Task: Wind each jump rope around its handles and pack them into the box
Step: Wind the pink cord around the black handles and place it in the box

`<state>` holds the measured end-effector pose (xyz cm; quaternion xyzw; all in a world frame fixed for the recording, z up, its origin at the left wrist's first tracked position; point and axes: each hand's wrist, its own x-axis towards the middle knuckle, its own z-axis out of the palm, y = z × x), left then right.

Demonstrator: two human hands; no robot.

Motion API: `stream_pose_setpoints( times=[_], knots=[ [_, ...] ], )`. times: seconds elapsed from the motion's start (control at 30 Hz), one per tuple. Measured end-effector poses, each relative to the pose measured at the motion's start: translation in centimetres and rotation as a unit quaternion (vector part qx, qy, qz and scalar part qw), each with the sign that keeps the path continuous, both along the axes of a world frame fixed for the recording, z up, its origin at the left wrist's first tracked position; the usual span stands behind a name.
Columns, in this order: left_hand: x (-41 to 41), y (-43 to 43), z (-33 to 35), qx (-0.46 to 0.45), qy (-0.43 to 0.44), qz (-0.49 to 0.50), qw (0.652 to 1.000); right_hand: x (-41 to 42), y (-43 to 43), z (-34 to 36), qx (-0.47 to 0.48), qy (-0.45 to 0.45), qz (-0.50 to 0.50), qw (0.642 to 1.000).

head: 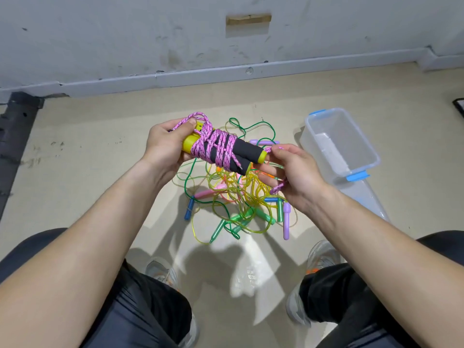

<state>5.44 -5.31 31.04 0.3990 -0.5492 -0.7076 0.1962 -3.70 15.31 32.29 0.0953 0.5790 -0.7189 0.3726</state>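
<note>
Above the floor (100, 172), in front of the seated person's knees, both hands hold one jump rope. The left hand (163, 149) grips the yellow ends of the two handles (247, 153), fingers (175, 136) curled round them and the thumb pressing a loop of the pink rope (216, 144) against the top. The handles lie side by side, their black foam sleeves tilted down towards the right. The pink rope is wound around both in crossing turns, thickest near the left hand, and the foam nearer the right hand is bare.

The right hand (296, 172) is at the other end of the handles. Its thumb and forefinger pinch the loose part of the pink rope just beside the yellow tip, and another stretch of the same rope shows below the palm. Its other fingers (268, 169) lie straighter beneath the handle ends.

Under the hands, a pile of ropes (233, 194) lies tangled on the floor: thin yellow and green cords with blue, green, pink and purple handles.

To the right of the pile, near the right hand but apart from it, the clear box (311, 136) with blue latches stands open. A translucent lid (369, 197) lies against its near side. Grey shoes (160, 272) rest on the floor below, and a scuffed grey wall (125, 33) runs along the far edge.
</note>
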Motion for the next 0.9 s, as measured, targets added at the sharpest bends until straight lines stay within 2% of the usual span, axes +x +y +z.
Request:
stream_pose_setpoints(
  times=[0.27,0.43,0.57,0.73,0.9],
  knots=[
    [-0.1,0.7,-2.0,0.023,-0.020,0.075,0.997,1.0,-0.3,-0.6,-0.023,-0.057,-0.082,0.995],
    [-0.2,1.7,-2.6,0.031,-0.024,0.121,0.992,1.0,-0.4,-0.6,0.015,-0.035,-0.091,0.995],
    [-0.4,1.9,-2.5,-0.013,-0.030,0.141,0.989,0.9,-0.6,-0.6,0.045,-0.007,-0.075,0.996],
    [-0.5,2.3,-2.2,-0.047,-0.019,0.147,0.988,1.2,-0.5,-0.4,0.086,0.126,-0.030,0.988],
    [-0.4,2.9,-1.8,-0.091,-0.026,0.139,0.986,1.0,-0.1,-0.8,0.224,0.293,0.052,0.928]
  ],
)
